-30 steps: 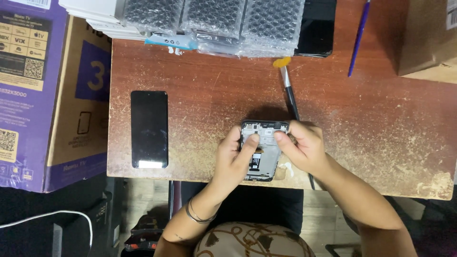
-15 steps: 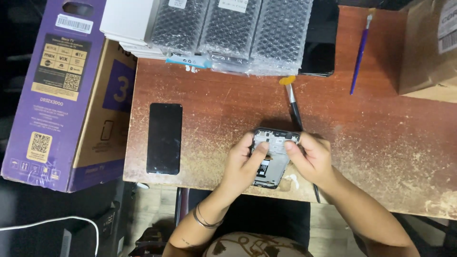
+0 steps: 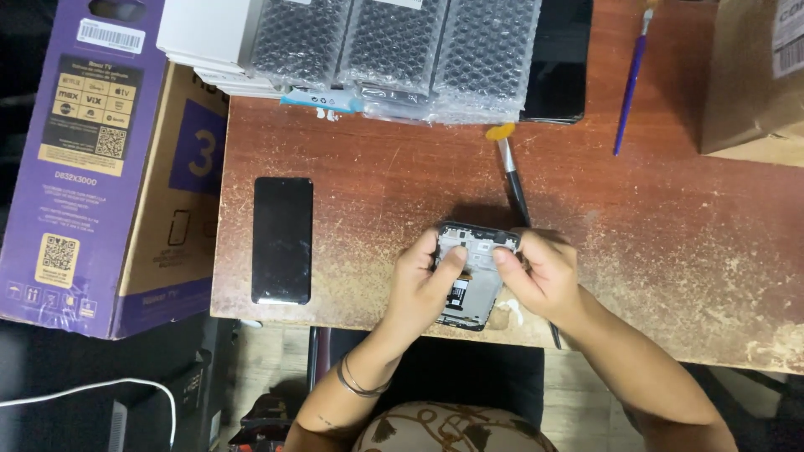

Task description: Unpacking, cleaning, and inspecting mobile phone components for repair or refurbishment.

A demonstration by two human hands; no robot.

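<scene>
Both hands hold an opened phone frame (image 3: 474, 280), dark with bare inner parts facing up, over the near edge of a worn brown table (image 3: 670, 251). My left hand (image 3: 423, 280) grips its left side with the thumb pressing on the inside. My right hand (image 3: 540, 272) grips the right side, its thumb on the upper edge. A brush with a black handle and orange tip (image 3: 509, 172) lies just behind the frame, its lower end hidden under my right hand. A black phone screen (image 3: 282, 239) lies flat to the left, apart from my hands.
Several bubble-wrapped packs (image 3: 402, 54) and white boxes (image 3: 201, 38) sit along the table's far edge, beside a dark panel (image 3: 557, 63). A purple brush (image 3: 630, 79) lies at the far right near a cardboard box (image 3: 749, 75). A large purple carton (image 3: 109, 159) stands left of the table.
The view has shifted, so the table and things sit further right and lower. My hands keep hold of the phone frame, with the thumbs shifting slightly on it.
</scene>
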